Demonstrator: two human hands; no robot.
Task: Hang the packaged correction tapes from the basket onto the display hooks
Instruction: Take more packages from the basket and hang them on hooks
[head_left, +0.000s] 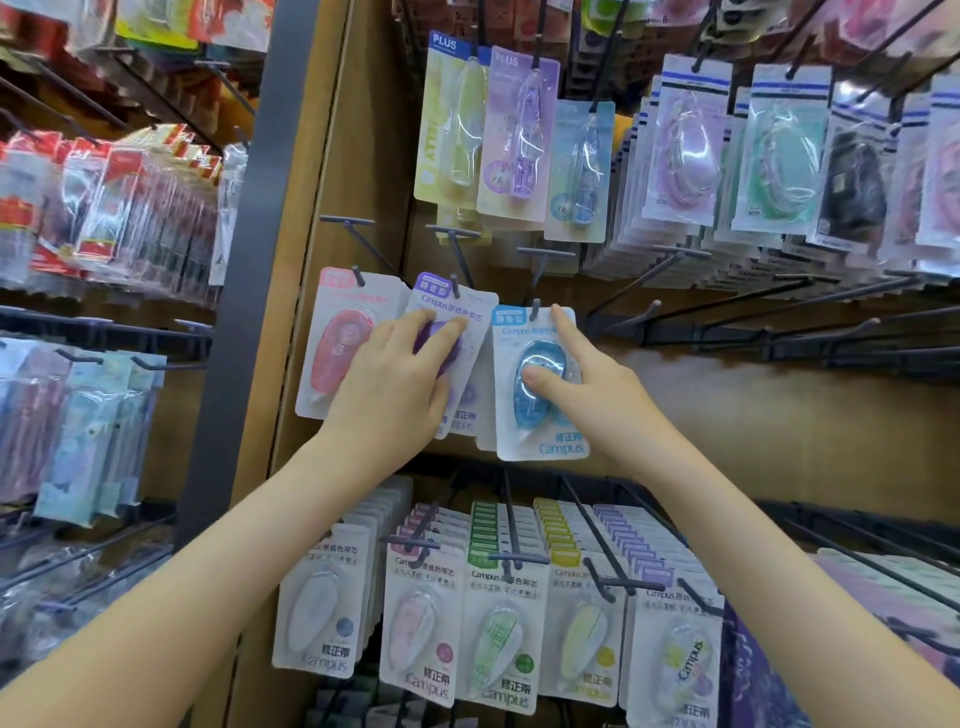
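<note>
At the far left, blurred racks (104, 218) hold crowded packets too smeared to count. Right of the grey post (249, 260), the middle row of the wooden panel (779, 415) carries three Campus correction tape packs side by side. They are a pink pack (337, 348), a purple pack (475, 312) and a blue pack (545, 436). The left hand (395, 379) lies flat on the purple pack, fingers straight, covering its blister and overlapping the pink pack's right edge. The right hand (582, 379) grips the blue pack. Its thumb presses the blister, its forefinger runs straight up the card's right edge, and its other fingers are hidden behind the card. A hook (535, 310) pokes its tip through the hole at the top of the blue pack. Above hang three PLUS packs: yellow-green (449, 130), lilac (519, 130) and pale blue (582, 171). Below, five deep stacks are fronted by a white pack (319, 608), a rose pack (421, 623), a green pack (501, 629), a yellow pack (587, 623) and a multicoloured pack (680, 660). Right of the blue pack, bare hooks (639, 312) jut out. Over them hang stacks of striped cards, the front ones mauve (685, 150), mint (784, 156) and black (854, 182).
</note>
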